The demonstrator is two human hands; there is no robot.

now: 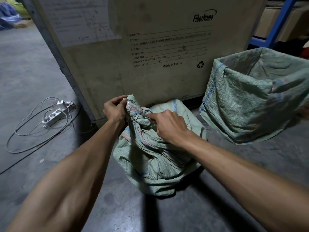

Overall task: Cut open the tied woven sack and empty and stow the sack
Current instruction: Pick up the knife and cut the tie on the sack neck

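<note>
While the left hand (pixel 115 110) pinches the gathered neck of the tied woven sack (pixel 150 153), the right hand (pixel 168 126) is closed on a small tool at the knot; the tool's kind cannot be told. Sack: green, standing on the concrete floor (pixel 33 77) against a wooden crate (pixel 133 47). Right of it: open green sack (pixel 255 97), upright. Left: power strip (pixel 56 113) with looped cable.
</note>
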